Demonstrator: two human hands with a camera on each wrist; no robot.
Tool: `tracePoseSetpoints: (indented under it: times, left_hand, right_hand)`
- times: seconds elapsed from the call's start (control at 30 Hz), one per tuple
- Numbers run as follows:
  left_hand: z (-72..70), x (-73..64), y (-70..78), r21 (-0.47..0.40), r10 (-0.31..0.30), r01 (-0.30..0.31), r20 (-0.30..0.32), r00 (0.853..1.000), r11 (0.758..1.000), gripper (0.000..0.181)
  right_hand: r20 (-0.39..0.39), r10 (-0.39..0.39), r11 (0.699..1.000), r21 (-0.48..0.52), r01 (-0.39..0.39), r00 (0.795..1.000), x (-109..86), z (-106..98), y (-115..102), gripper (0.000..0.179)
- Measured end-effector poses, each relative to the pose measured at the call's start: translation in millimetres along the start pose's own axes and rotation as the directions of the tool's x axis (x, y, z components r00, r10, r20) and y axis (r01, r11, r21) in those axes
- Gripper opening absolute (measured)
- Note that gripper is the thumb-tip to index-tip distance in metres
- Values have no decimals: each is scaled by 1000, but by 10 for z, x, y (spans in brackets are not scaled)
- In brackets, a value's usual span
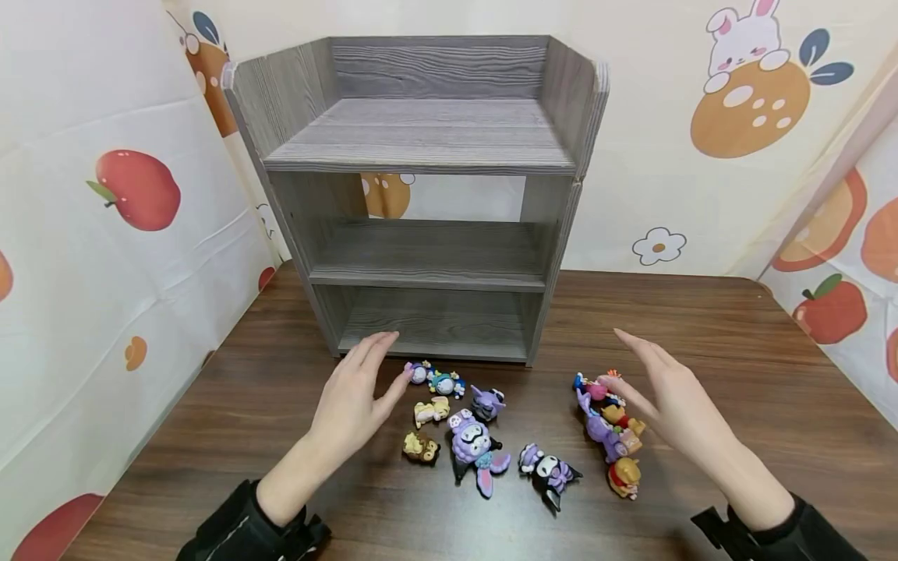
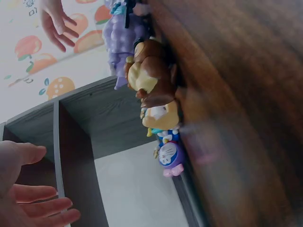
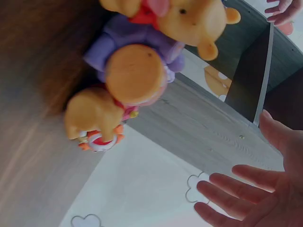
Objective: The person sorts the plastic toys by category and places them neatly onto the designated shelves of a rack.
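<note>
My left hand hovers with extended fingers left of several small toy figures, holding nothing. Nearest it lie a purple-and-blue figure, a blue figure, a cream one and a brown one. Right of these are a purple cat-like figure and a larger lilac figure with pink ears. A black-and-purple figure lies in the middle. Fingers spread, my right hand hangs beside a row of figures, among them a lilac one and a yellow bear in red.
A grey wooden shelf unit with three levels stands behind the figures on the brown wooden table. Its shelves hold nothing. Printed cloth with fruit pictures hangs at the left, the back and the right.
</note>
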State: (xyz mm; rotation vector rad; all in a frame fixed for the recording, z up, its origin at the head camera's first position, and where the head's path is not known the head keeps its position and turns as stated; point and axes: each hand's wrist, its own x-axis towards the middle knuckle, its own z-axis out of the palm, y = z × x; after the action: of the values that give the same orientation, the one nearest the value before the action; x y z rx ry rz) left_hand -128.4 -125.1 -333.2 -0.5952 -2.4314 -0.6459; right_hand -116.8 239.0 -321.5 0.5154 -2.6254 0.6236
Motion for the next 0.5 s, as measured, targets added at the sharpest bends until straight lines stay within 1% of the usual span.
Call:
tracePoseSetpoints:
  times: [0.1,0.2,0.3,0.4,0.47,0.5]
  left_hand:
    - [-26,42,-14,-23,30,-32,-87,996,999,42]
    - [-57,101,-48,-45,61,-70,-178,982,997,36]
    - [-90,172,-97,-84,68,-92,-259,964,992,30]
    - [-123,252,-162,-128,45,-92,-331,943,988,25]
    - [-143,306,-209,-153,28,-93,-382,924,984,22]
    - [-151,334,-234,-165,18,-94,-410,912,982,21]
  right_hand:
    - [-60,-25,999,18,26,998,85,6,-36,56]
    - [-125,-59,997,31,64,990,185,20,-66,53]
    - [-186,-100,993,47,110,978,290,40,-88,49]
    - [-233,-112,987,87,136,966,401,55,-116,45]
    - [-253,-97,983,127,133,963,476,61,-134,43]
    - [-260,-85,980,151,128,962,513,63,-145,42]
